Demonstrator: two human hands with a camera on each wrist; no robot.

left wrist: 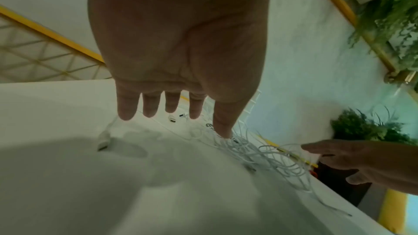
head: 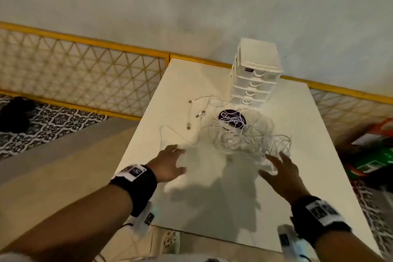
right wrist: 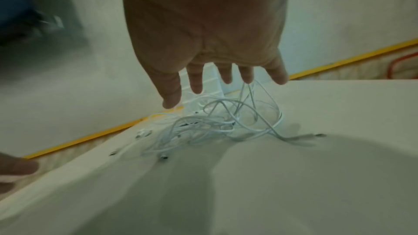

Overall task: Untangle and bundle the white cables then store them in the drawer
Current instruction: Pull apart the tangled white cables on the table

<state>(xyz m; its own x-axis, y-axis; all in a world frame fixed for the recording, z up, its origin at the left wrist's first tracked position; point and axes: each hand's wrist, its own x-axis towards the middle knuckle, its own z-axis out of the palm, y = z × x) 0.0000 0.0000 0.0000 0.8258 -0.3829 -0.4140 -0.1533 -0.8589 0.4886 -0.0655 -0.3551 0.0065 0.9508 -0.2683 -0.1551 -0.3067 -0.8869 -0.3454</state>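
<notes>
Head view showed the white table [head: 314,155] carrying a small drawer tower [head: 255,74] at its far edge, the tangled white cables [head: 251,138] just near of it. Both hands, left hand [head: 170,164] and right hand [head: 282,174], hovered spread, holding nothing. Yanking one loop would likely tighten knots or drag plugs off the right edge; bare room lay near and left

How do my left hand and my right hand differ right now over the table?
The left hand hovers over bare table, short of the white cables; the right hand reaches the tangle's near edge. Whether its fingertips touch a loop is unclear. Both are open, fingers spread, holding nothing.
</notes>
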